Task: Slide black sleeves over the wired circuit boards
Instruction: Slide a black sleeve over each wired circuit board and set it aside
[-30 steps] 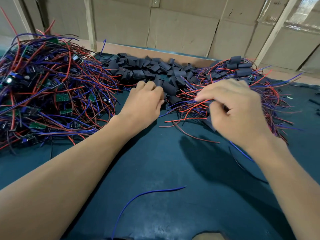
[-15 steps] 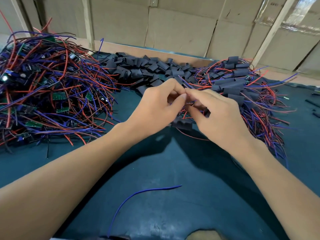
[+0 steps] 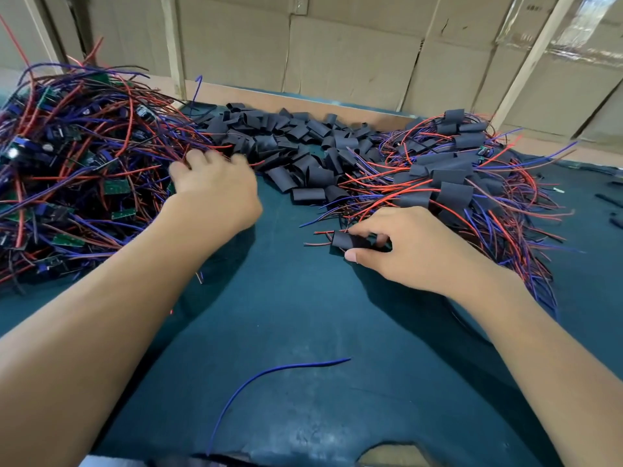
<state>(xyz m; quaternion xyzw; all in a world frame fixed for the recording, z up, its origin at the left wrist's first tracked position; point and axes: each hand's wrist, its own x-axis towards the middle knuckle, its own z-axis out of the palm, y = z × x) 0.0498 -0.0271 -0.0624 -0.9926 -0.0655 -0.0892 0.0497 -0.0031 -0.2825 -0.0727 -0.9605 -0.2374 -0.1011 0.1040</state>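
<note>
A tangle of bare green circuit boards with red and blue wires (image 3: 67, 170) fills the left of the table. Loose black sleeves (image 3: 296, 146) lie in a heap at the back middle. Sleeved boards with wires (image 3: 451, 176) pile up on the right. My left hand (image 3: 215, 187) reaches into the edge of the bare-board tangle, its fingers blurred and curled among the wires. My right hand (image 3: 404, 244) pinches a black sleeved board (image 3: 347, 241) low over the mat, at the near edge of the right pile.
A loose blue wire (image 3: 269, 375) lies on the dark green mat (image 3: 303, 315) near me. A wooden rail and cardboard boxes (image 3: 354, 55) close off the back. Small black bits (image 3: 610, 200) lie at the far right.
My hands, together at the middle half a second ago, have parted. The left hand went left to the bare-board tangle; the right hand dropped down and right with the sleeved board.
</note>
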